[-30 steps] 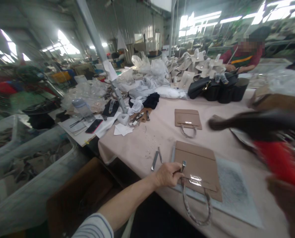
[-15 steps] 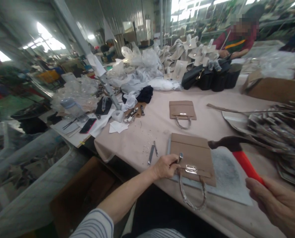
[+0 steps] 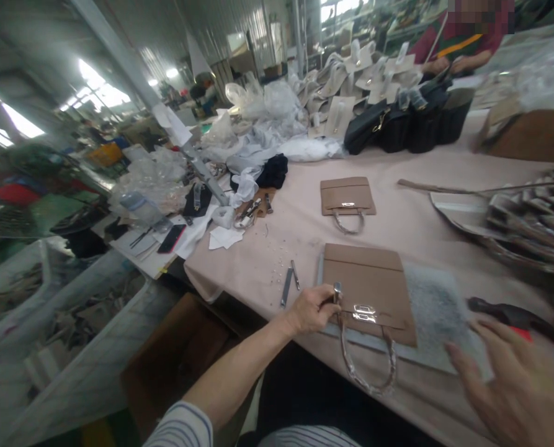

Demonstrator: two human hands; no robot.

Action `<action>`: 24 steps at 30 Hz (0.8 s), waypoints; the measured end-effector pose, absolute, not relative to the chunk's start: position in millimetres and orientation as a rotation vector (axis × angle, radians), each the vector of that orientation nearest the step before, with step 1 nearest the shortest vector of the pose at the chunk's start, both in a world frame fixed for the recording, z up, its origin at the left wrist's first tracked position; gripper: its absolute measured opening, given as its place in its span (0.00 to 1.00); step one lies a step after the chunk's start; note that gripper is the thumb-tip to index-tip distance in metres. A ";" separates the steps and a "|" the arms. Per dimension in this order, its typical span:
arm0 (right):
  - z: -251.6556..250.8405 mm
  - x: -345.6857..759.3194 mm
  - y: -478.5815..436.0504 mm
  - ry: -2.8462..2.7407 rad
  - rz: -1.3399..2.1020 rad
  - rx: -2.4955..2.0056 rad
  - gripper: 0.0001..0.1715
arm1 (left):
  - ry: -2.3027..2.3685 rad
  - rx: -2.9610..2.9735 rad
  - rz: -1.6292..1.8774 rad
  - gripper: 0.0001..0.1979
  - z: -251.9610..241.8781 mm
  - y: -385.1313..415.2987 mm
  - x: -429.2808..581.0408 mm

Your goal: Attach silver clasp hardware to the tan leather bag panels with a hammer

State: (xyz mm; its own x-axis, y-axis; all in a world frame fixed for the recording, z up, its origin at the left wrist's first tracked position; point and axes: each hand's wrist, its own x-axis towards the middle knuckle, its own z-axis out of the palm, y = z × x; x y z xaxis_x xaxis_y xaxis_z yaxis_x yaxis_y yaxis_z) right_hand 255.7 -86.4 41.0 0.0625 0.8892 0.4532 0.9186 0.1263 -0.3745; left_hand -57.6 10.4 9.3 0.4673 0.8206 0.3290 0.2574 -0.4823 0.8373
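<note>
My left hand (image 3: 311, 308) pinches a short metal punch (image 3: 337, 290), held upright on the tan leather handbag panel (image 3: 367, 270) beside its shiny clasp plates (image 3: 364, 313). A plastic-wrapped handle (image 3: 367, 388) loops from the panel toward me. Under the panel is a grey stone-like slab (image 3: 437, 310). My right hand (image 3: 509, 372) is open, fingers apart, over the slab's right end. Just beyond it lies the hammer (image 3: 509, 310), dark-headed, its red handle mostly hidden behind the hand.
Left of the panel lie two slim metal tools (image 3: 286, 287) and scattered small bits. Farther back is a second tan bag piece (image 3: 347, 195). Stacked wrapped pieces (image 3: 532, 217) crowd the right; black bags (image 3: 407, 127) stand at the back, near another person's hands (image 3: 448, 64).
My right hand has let go of the hammer, which moved from above the panel's right edge down to the table at right. The left hand keeps its punch in place.
</note>
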 end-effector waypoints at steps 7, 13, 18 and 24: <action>18.6 149.0 -80.5 -2.196 -0.114 -1.658 0.31 | 1.026 1.466 1.096 0.09 4.9 10.1 -52.2; 13.8 159.0 -79.5 -2.202 -0.060 -1.622 0.42 | 0.994 1.046 1.174 0.23 -0.5 12.5 -57.8; 24.0 155.7 -87.3 -1.999 -0.079 -1.816 0.36 | 0.987 1.216 1.146 0.21 8.4 6.5 -62.2; 30.1 164.8 -104.5 -1.843 0.002 -1.976 0.31 | 1.025 1.284 1.122 0.14 15.3 9.3 -56.4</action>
State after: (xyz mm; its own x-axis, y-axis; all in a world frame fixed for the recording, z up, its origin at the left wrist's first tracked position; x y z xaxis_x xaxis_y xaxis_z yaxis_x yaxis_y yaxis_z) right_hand 164.8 -104.5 30.1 0.1136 0.9506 0.2888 0.9498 -0.0186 -0.3122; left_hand -56.4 9.3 15.3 0.1790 0.9830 0.0412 -0.0476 -0.0331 0.9983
